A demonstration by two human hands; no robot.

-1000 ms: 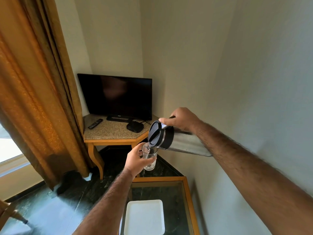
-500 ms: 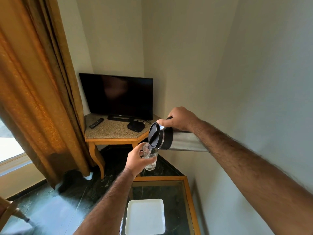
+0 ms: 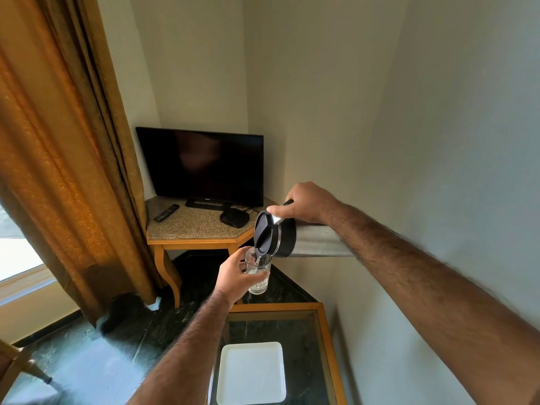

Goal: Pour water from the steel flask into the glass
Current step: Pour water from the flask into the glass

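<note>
Head view: left hand [image 3: 233, 276] is wrapped around the glass [image 3: 259, 276], held in mid-air at centre frame. Right hand [image 3: 306, 203] grips the steel flask [image 3: 295, 238] by its top handle, tipped sideways with its black lid at the glass rim; water is in the glass. At 6 o'clock a white tray [image 3: 251, 372] lies on a glass-topped table [image 3: 324, 331]; at 11 o'clock, a television [image 3: 201, 165].

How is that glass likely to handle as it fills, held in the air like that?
The glass looks clear, thin and smooth, so probably fragile and somewhat slippery if wetted. The left hand wraps it from one side with nothing beneath, so it likely grows heavier as the steel flask, tipped by the right hand, pours. It holds little water so far.
</note>
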